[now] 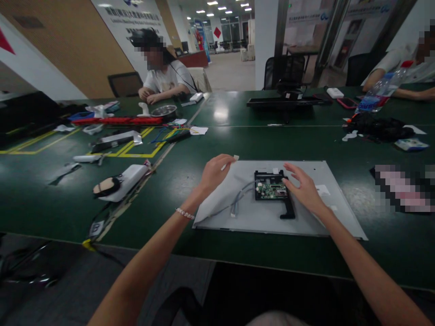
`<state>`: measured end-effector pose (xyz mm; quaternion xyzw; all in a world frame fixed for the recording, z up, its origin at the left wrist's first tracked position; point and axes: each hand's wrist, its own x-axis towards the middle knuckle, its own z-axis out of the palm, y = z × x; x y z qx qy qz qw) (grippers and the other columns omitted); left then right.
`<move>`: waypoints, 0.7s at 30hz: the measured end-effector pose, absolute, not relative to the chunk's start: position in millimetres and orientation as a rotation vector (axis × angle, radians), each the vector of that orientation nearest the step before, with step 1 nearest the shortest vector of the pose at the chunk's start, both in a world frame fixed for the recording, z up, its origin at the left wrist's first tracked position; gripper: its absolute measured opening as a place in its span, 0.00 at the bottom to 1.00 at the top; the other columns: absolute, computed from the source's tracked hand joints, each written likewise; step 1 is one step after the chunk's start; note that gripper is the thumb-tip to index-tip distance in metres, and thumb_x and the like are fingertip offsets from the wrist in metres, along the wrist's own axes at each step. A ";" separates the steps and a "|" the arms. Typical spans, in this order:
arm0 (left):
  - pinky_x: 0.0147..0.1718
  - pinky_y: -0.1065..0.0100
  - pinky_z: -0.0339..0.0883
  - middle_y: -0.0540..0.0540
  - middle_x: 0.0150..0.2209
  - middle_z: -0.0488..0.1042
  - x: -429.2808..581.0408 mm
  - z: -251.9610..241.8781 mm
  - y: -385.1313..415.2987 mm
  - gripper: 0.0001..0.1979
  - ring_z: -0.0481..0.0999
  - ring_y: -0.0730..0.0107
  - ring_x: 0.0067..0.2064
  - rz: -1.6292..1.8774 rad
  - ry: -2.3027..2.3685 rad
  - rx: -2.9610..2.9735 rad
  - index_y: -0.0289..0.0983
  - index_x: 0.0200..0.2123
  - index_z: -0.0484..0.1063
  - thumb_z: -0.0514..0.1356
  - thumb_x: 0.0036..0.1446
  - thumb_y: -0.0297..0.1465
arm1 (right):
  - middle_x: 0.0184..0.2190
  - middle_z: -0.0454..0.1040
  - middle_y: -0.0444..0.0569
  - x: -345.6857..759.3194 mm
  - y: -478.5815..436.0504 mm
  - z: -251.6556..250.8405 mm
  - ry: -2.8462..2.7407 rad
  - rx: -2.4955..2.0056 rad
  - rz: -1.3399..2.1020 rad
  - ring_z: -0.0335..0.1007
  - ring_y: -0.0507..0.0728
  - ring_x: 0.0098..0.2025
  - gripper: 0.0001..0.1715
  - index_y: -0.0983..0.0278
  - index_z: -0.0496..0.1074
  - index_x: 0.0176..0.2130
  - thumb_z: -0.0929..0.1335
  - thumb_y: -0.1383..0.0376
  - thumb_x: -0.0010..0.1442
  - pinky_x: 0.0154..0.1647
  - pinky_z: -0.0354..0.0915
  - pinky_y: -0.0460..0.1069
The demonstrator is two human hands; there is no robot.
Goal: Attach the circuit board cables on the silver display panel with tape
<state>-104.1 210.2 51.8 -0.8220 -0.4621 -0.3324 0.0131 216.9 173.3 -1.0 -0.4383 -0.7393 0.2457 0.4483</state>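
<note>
A flat grey-white display panel (306,224) lies face-down on the green table in front of me. On it sits a black plastic bracket (288,213) with a green circuit board (272,190). Grey cables (238,197) run from the board to the left over the panel. My left hand (217,172) is above the panel's far left corner, its fingers pinched on a small white piece of tape (236,158). My right hand (304,188) hovers at the bracket's right edge, fingers apart and holding nothing; whether a fingertip touches the bracket is unclear.
A white power adapter (127,181) and cords lie to the left. Further back are a red strip (118,121), a metal bowl (164,111) and a black monitor stand (285,106). Bottles (384,90) stand at the right. Two people sit across the table.
</note>
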 end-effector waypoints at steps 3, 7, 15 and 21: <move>0.48 0.67 0.67 0.46 0.44 0.78 -75.1 60.8 175.9 0.12 0.76 0.70 0.46 -0.996 -1.236 -2.666 0.38 0.44 0.75 0.52 0.65 0.28 | 0.59 0.67 0.50 197.9 165.2 18.5 -1.898 -0.957 0.681 0.63 0.62 0.60 0.30 0.53 0.61 0.62 0.66 0.60 0.62 0.58 0.65 0.62; 0.49 0.65 0.66 0.46 0.44 0.78 -51.2 64.2 151.0 0.12 0.75 0.68 0.47 -0.903 -1.170 -2.650 0.38 0.45 0.74 0.51 0.66 0.28 | 0.57 0.69 0.48 175.8 153.6 43.9 -1.960 -0.869 0.641 0.66 0.61 0.58 0.28 0.55 0.64 0.60 0.67 0.62 0.61 0.58 0.65 0.61; 0.49 0.62 0.64 0.45 0.43 0.77 -33.6 65.5 124.5 0.11 0.74 0.65 0.45 -0.757 -1.252 -2.585 0.37 0.46 0.71 0.50 0.66 0.26 | 0.38 0.79 0.45 160.4 141.9 52.7 -1.876 -0.894 0.499 0.75 0.58 0.41 0.10 0.59 0.77 0.39 0.65 0.65 0.62 0.46 0.70 0.55; 0.59 0.55 0.59 0.37 0.57 0.68 -39.0 51.0 107.1 0.21 0.65 0.58 0.60 -0.960 -1.460 -2.390 0.35 0.59 0.61 0.54 0.62 0.26 | 0.39 0.80 0.48 157.5 136.5 46.7 -1.922 -0.915 0.404 0.75 0.59 0.44 0.11 0.60 0.78 0.40 0.65 0.64 0.64 0.49 0.68 0.56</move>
